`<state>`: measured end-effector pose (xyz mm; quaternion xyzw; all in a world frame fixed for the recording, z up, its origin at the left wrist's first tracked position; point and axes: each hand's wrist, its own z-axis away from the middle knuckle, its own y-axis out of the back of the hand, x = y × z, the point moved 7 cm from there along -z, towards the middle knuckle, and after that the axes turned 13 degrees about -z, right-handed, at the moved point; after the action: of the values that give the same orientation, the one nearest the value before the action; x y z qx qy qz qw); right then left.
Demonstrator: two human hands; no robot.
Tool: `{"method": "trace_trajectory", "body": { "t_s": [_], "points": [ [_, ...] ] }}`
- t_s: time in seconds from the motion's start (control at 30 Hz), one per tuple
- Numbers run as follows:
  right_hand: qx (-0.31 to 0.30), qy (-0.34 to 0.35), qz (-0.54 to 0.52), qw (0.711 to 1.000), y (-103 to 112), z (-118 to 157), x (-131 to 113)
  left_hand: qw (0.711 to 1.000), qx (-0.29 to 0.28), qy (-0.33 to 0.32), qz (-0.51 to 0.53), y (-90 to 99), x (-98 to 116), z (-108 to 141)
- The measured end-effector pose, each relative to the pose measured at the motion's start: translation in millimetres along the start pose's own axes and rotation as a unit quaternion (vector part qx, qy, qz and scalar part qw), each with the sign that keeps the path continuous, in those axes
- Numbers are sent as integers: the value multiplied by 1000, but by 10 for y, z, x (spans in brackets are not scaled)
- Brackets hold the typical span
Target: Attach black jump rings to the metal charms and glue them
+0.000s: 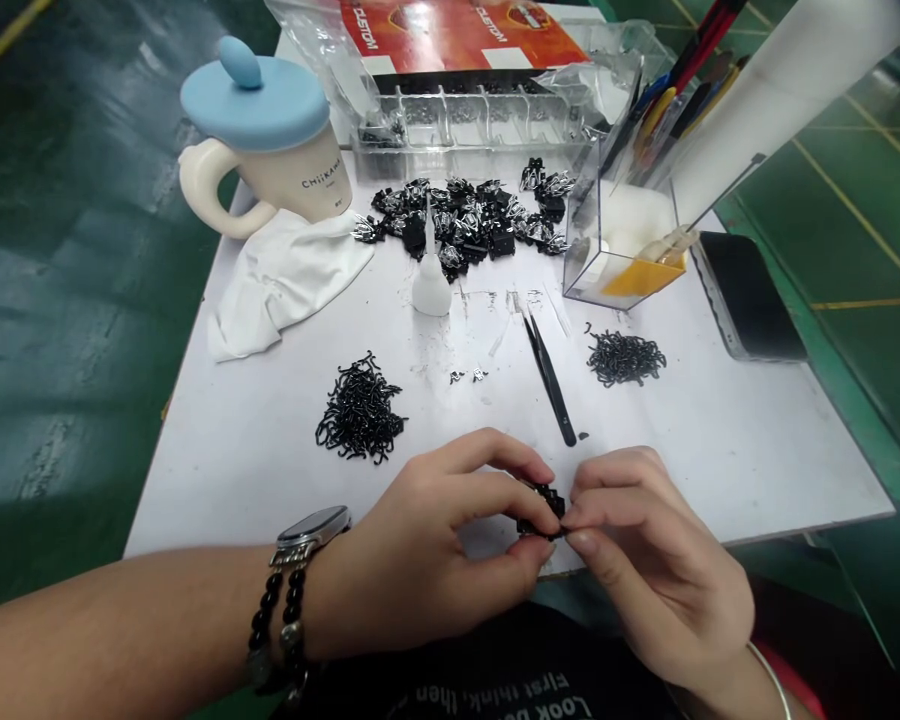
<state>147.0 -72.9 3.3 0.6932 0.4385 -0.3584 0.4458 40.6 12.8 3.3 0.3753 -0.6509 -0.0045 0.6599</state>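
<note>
My left hand (420, 550) and my right hand (652, 560) meet at the near edge of the white table (720, 470). Both pinch a small black plastic part (541, 515) between fingertips, and the fingers hide much of it. Fine black tweezers (547, 385) lie just beyond my hands. To the left sits a heap of tiny black wire pieces (360, 410), with a smaller heap (626, 358) on the right. Farther back is a pile of black-and-silver components (465, 220). A white plastic dropper bottle (430, 285) stands beside that pile.
A mug with a blue lid (262, 140) stands on a white cloth (285, 285) at back left. A clear compartment tray (465, 120), a clear acrylic box (622, 250) and a black pad (750, 295) line the back and right. Green floor surrounds the table.
</note>
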Motion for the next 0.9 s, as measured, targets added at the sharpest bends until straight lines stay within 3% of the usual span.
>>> {"method": "trace_trajectory", "body": {
  "t_s": [0.17, 0.27, 0.47, 0.7, 0.83, 0.9],
  "points": [
    [100, 80, 103, 986, 113, 92, -121, 999, 8, 12, 29, -9, -28, 2],
    [120, 107, 151, 975, 134, 130, -180, 999, 8, 22, 46, -17, -39, 11],
    [127, 145, 149, 970, 152, 161, -258, 998, 2, 44, 38, -11, -48, 30],
    [93, 123, 172, 973, 115, 160, -173, 997, 8, 69, 35, 12, -73, 36],
    [80, 77, 184, 977, 114, 98, -142, 993, -13, 83, 84, -35, -91, 16],
    [81, 105, 196, 972, 117, 57, -212, 984, -34, 114, 135, -94, -125, 38]
  ]
}}
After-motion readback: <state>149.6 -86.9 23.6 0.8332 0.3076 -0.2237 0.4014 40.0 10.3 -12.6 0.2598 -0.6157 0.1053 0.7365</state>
